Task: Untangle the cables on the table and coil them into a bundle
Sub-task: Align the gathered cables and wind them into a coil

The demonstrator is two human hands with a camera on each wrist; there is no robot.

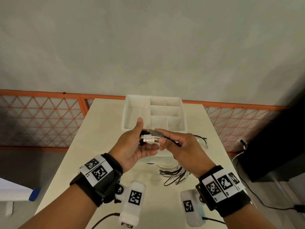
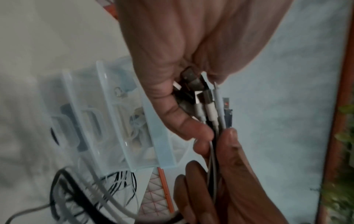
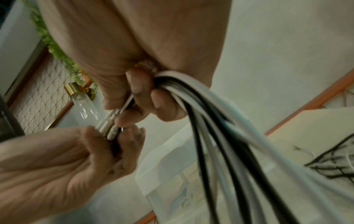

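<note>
Several black and white cables (image 1: 175,176) hang in loops from my hands down to the white table (image 1: 92,154). Their plug ends (image 1: 151,138) are gathered side by side above the table. My left hand (image 1: 148,143) cups the plugs (image 2: 208,109) with curled fingers, thumb raised. My right hand (image 1: 160,140) pinches the same bunch just behind the plugs. The right wrist view shows the right hand (image 3: 130,109) gripping the cable bundle (image 3: 220,121), which trails down and to the right. The left hand (image 2: 206,104) shows close up in the left wrist view.
A clear plastic organiser box (image 1: 128,111) with several compartments stands just beyond my hands. Thin loose black wires (image 1: 200,138) lie on the table to the right. A dark unit (image 1: 280,138) stands off the table's right side, with an orange lattice fence (image 1: 41,121) behind.
</note>
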